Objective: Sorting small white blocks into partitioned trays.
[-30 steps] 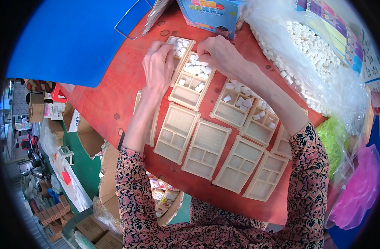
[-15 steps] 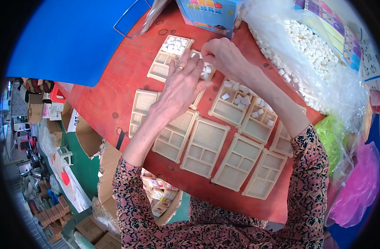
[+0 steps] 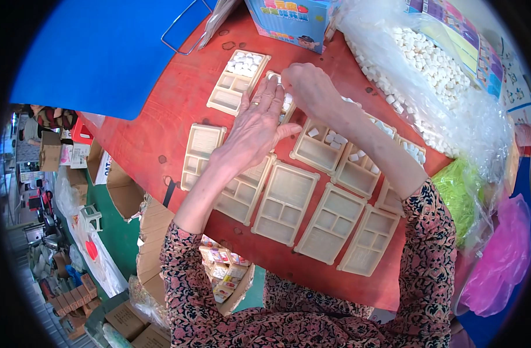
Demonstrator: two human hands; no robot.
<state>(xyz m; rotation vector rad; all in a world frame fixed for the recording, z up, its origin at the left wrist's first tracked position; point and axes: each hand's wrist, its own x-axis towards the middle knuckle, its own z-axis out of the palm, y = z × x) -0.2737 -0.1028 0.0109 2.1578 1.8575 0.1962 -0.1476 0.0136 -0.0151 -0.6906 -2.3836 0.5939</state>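
My left hand [image 3: 258, 120] lies stretched out, thumb apart, over a cream compartment tray [image 3: 288, 108] that it mostly covers. Small white marshmallow-like pieces [image 3: 287, 102] show in that tray between my two hands. Curled at the tray's far right side is my right hand [image 3: 310, 85]; its fingertips are turned under, so what they hold, if anything, is hidden. To the left stands another divided tray [image 3: 223, 97] with white pieces [image 3: 244, 62] heaped in its far compartment. Under and beside my right forearm, more trays [image 3: 316, 152] hold scattered pieces in their far compartments.
Several bare trays [image 3: 285, 203] fill the near part of the red table [image 3: 161, 130]. A large clear bag of white pieces [image 3: 430, 64] slumps at the far right, beside green [image 3: 462, 194] and pink plastic bags [image 3: 500, 258]. A blue box [image 3: 291, 23] stands at the back.
My right hand has shifted slightly down and stays curled at the same tray. My left hand remains over that tray, its thumb now a little farther out.
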